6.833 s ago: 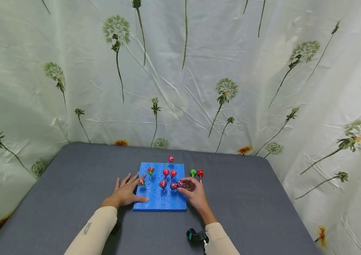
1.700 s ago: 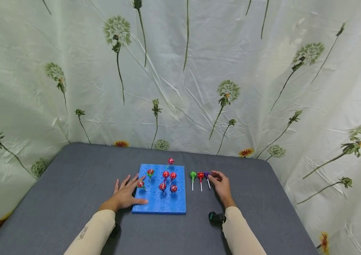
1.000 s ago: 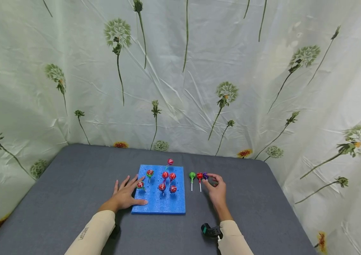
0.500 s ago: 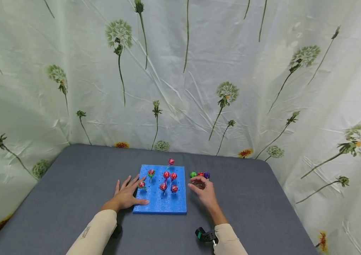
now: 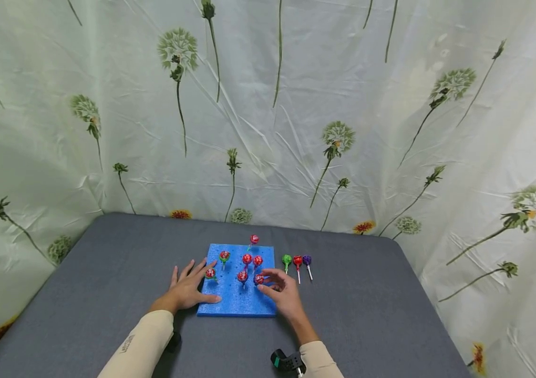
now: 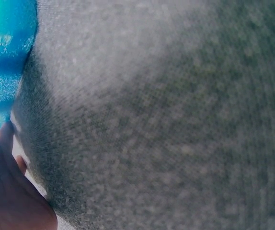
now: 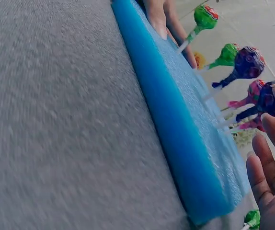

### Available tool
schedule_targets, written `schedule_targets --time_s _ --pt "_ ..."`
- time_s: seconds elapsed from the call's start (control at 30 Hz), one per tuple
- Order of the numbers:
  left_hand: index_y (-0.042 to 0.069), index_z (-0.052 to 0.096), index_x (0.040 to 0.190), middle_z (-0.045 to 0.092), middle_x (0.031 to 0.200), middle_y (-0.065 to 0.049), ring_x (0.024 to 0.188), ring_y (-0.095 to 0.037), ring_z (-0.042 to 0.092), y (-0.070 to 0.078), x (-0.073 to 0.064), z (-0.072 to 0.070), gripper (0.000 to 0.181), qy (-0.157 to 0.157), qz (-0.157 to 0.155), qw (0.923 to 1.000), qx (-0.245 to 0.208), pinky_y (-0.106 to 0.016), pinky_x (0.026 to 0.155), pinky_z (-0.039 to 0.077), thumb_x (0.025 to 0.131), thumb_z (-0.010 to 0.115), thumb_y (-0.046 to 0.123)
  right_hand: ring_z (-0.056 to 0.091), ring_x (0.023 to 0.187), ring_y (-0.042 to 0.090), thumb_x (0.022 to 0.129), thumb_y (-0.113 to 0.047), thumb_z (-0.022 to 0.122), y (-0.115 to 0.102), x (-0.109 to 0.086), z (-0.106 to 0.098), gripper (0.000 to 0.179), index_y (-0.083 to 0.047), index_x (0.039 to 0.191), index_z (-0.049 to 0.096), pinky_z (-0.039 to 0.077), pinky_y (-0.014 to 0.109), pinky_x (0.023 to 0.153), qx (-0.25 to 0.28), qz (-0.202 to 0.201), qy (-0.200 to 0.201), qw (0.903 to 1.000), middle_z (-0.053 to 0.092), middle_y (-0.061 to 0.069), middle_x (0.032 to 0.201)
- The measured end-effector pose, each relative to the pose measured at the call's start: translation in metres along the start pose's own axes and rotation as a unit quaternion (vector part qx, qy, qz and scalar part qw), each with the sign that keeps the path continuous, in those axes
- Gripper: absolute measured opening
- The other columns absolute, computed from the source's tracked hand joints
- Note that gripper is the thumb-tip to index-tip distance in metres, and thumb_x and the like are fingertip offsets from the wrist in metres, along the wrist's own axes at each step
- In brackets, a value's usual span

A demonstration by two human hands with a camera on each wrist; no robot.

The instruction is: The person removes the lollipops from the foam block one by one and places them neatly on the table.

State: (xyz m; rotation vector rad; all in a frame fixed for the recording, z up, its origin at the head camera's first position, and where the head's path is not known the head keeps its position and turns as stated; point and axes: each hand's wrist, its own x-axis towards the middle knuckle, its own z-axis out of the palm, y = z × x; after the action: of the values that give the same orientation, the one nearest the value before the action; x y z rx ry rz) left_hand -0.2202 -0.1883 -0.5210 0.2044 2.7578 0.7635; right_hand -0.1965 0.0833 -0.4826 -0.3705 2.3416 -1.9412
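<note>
Thumb and forefinger of your right hand (image 5: 286, 294): closed in a pinch on one purple-and-red lollipop (image 7: 268, 101), its stick pointing down at the board; the remaining fingers slightly bent, apart from it, at the lower right of the right-wrist view. The pinched sweet sits just below and right of centre in the head view.

Fingers of your left hand (image 5: 185, 290): spread, gripping nothing, thumb and forefinger touching the left part of a blue board (image 5: 249, 305).

On that board: six further lollipops (image 5: 241, 275), standing on their sticks, heads up.

Right of the board, lying in a row on the grey table (image 5: 372, 304): one green lollipop (image 5: 287, 259), one red lollipop (image 5: 298, 260), one purple lollipop (image 5: 307, 260).

Lower centre: a black wrist device (image 5: 287, 361) by your right sleeve (image 5: 320, 361).

Upper frame: a pale curtain (image 5: 268, 68), dandelion print.
</note>
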Motion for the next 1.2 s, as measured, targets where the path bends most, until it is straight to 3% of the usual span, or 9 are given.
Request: schedule_targets --time_s 0.4,0.63,1.2 --pt "0.018 0.028 0.153 0.019 0.158 -0.017 0.143 -0.047 0.004 -0.001 0.000 0.001 0.107 0.005 0.002 1.0000 -0.002 -0.066 0.108 -0.013 0.069 0.069 0.071 0.061 0.099 0.025 0.086 0.001 0.069 0.006 -0.002 0.018 0.028 0.006 0.112 0.061 0.048 0.025 0.079 0.010 -0.021 0.029 0.9993 0.064 0.020 0.110" --pt "0.019 0.028 0.153 0.019 0.158 -0.018 0.143 -0.047 0.004 -0.001 -0.002 0.001 0.106 0.006 0.004 1.0000 0.001 -0.067 0.107 -0.012 0.070 0.070 0.070 0.060 0.097 0.021 0.085 0.000 0.071 0.006 -0.002 0.019 0.027 0.003 0.111 0.062 0.049 0.025 0.081 0.012 -0.005 0.044 0.9989 0.065 0.016 0.108" --pt "0.020 0.027 0.153 0.018 0.159 -0.017 0.143 -0.048 0.003 -0.004 0.001 0.003 0.107 0.008 0.009 0.9999 0.000 -0.066 0.107 -0.015 0.069 0.068 0.072 0.061 0.098 0.025 0.086 0.000 0.070 0.001 0.001 0.014 0.025 0.003 0.109 0.062 0.050 0.026 0.082 -0.018 -0.015 0.032 0.9992 0.066 0.016 0.106"
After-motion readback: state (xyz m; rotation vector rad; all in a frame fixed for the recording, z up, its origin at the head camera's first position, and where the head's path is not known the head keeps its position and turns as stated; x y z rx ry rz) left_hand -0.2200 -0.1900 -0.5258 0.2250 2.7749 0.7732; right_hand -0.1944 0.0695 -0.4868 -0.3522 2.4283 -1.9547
